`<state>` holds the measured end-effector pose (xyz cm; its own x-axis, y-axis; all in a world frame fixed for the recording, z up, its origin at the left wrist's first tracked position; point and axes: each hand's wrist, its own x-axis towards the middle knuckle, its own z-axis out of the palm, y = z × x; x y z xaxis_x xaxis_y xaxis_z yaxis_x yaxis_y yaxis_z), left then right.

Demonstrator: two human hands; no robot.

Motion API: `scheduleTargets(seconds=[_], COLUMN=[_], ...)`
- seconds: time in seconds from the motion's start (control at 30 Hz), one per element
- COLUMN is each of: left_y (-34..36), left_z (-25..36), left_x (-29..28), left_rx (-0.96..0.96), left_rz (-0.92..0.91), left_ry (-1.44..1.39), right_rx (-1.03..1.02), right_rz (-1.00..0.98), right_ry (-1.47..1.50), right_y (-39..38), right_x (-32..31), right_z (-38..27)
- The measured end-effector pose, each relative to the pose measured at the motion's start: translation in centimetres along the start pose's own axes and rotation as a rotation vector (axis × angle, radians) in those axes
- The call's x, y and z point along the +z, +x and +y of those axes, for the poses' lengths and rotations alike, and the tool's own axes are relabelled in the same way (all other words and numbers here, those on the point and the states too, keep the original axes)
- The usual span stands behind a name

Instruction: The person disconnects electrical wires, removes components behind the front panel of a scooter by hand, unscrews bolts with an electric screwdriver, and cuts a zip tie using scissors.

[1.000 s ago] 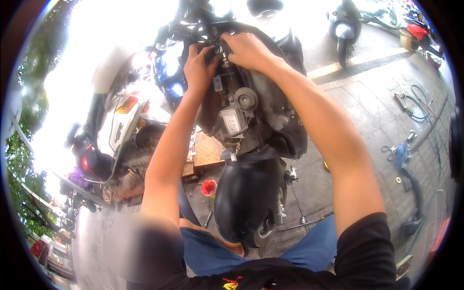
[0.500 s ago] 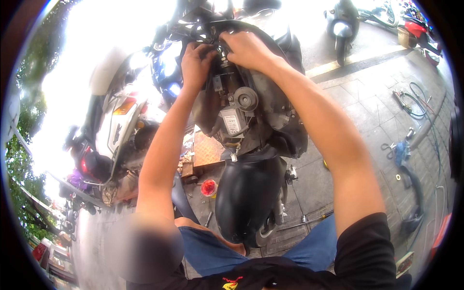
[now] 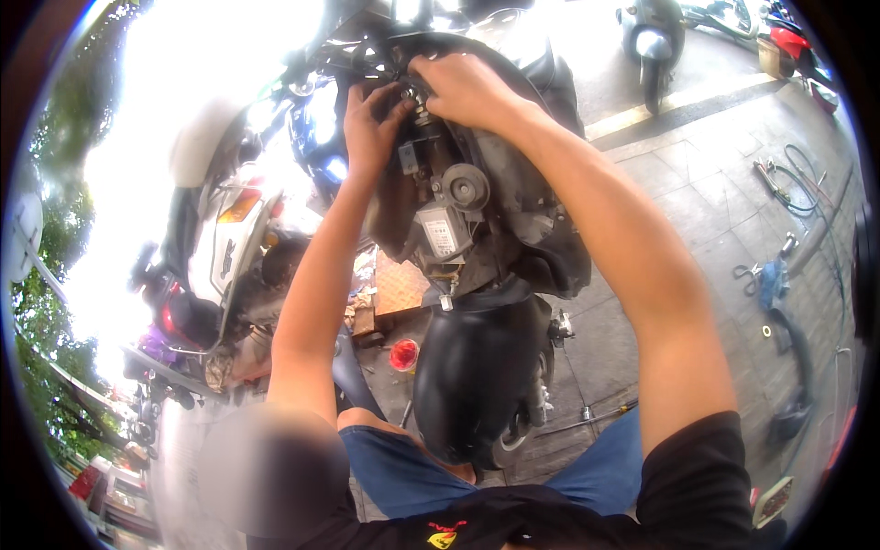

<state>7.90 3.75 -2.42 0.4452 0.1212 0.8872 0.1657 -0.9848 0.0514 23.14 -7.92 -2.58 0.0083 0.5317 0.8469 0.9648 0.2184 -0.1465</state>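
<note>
A scooter with its front panels off stands before me, showing its dark steering column (image 3: 429, 151). At the column's top, the thumb and fingers of my left hand (image 3: 371, 128) close in on a small metal part; what they grip is too small to make out. My right hand (image 3: 467, 92) reaches in from the other side, fingers bent over the same spot, their tips partly hidden. Below the hands are a round horn (image 3: 466, 188) and a silver box with a white label (image 3: 442, 233). The black front mudguard (image 3: 472, 376) lies nearest me, between my knees.
A white scooter (image 3: 229, 243) is parked at the left. By the mudguard sits a small tub with red contents (image 3: 403, 355); behind it lies a rusty board (image 3: 401, 282). Hoses (image 3: 793, 188) and a blue-wrapped tool (image 3: 773, 282) lie on the paving at right. Another scooter (image 3: 652, 50) stands far right.
My view has shifted slightly. My left fingers have spread a little around the metal part, and my right hand has moved slightly left along the column's top.
</note>
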Motion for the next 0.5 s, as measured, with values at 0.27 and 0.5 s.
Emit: scheduleTargets(seconds=[0.27,0.5], left_y=[-0.6,-0.3], left_z=[1.3,0.4], left_x=[1.0,1.2], left_rx=[-0.032,0.034], left_rz=[0.062,0.067], left_ry=[0.031,-0.017], right_rx=[0.005,0.049], right_rz=[0.018,-0.033], right_ry=[-0.003,0.011], right_y=[-0.2,-0.3], right_x=[0.0,-0.7], right_z=[0.1,-0.4])
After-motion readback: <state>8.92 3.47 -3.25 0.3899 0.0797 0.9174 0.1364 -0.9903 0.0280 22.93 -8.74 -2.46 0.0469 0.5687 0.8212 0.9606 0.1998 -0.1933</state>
